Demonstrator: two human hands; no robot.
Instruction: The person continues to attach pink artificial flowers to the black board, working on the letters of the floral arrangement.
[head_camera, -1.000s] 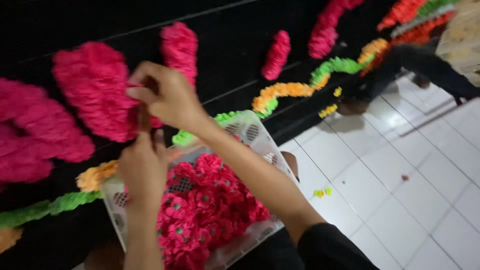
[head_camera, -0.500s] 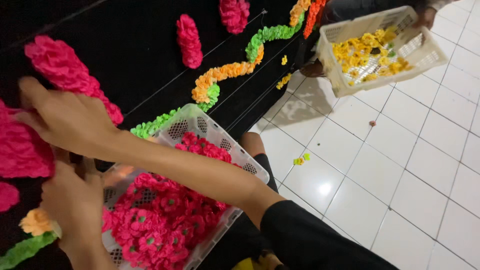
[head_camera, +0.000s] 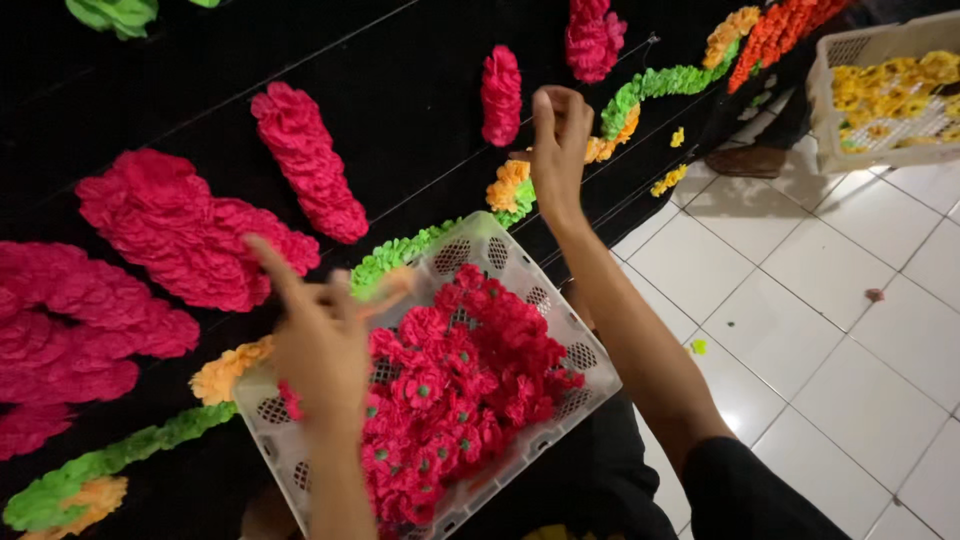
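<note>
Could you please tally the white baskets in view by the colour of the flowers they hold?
Red-flower basket: 1
Yellow-flower basket: 1
Total: 2

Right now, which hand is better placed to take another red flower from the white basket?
The left hand, probably. It hovers directly over the red flowers in the white basket, fingers open. The right hand is raised up at the black board, clear of the basket.
</note>
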